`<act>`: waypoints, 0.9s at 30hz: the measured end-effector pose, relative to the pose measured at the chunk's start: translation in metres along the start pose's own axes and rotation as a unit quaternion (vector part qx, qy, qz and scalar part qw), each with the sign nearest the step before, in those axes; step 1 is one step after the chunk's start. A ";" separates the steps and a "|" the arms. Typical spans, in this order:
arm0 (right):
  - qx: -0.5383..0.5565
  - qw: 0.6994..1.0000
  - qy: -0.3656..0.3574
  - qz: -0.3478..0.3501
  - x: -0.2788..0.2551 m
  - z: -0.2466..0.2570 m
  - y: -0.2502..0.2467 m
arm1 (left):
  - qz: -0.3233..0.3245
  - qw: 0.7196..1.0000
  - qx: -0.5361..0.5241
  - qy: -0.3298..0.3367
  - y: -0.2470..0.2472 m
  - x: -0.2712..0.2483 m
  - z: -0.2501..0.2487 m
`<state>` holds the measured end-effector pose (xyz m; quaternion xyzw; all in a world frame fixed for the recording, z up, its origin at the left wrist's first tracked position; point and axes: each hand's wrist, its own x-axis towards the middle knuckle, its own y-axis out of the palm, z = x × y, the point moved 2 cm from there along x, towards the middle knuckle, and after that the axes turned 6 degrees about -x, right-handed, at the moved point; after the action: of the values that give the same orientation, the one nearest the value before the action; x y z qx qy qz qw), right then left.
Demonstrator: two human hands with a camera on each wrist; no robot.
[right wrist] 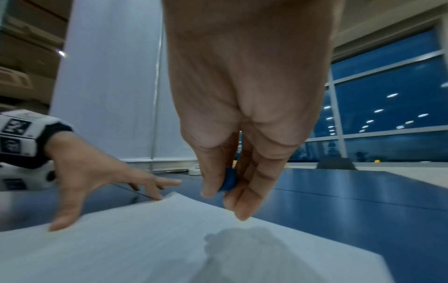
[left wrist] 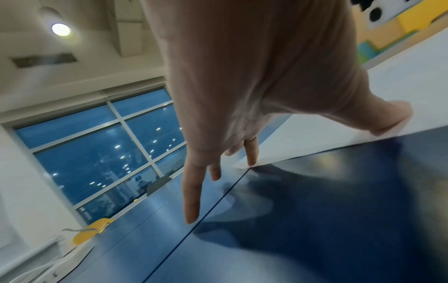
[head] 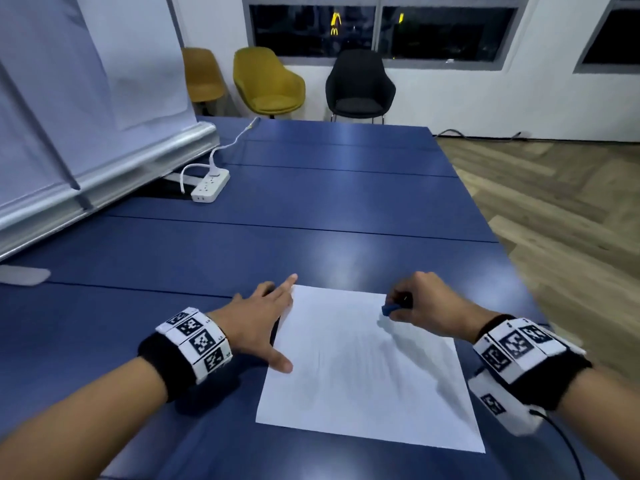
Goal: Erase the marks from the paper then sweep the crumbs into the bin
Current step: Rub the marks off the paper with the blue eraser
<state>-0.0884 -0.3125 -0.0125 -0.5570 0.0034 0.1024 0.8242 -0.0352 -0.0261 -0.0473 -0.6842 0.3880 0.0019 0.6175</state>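
My left hand [head: 258,318] lies spread on the blue table [head: 311,202], fingers [left wrist: 191,201] straight & apart, thumb and one fingertip pressing the left edge of the white paper [head: 363,375]. My right hand [head: 424,299] pinches a small blue eraser [head: 390,309] w/ thumb & fingers clamped on it, at the paper's far right corner (marks look faint, blurry). White power strip [head: 210,186] far left.

A white sheet of paper [head: 367,368] lies flat on the blue table, turned slightly askew, with its far left corner a little lifted. Faint grey marks seem to streak its middle. A small blue eraser [head: 390,309] meets its far right part.
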 end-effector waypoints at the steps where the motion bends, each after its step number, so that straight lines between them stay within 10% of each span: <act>1: 0.000 1.000 -0.015 0.014 0.010 0.006 0.008 | 0.000 1.000 0.002 -0.001 0.002 0.001 0.001; 27: -0.081 0.992 -0.064 0.074 0.108 0.087 0.052 | 0.034 0.999 -0.009 -0.002 0.009 0.001 0.010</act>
<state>-0.0014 -0.1967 -0.0401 -0.6125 -0.0159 0.1986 0.7649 -0.0349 -0.0177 -0.0576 -0.6762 0.4101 0.0275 0.6114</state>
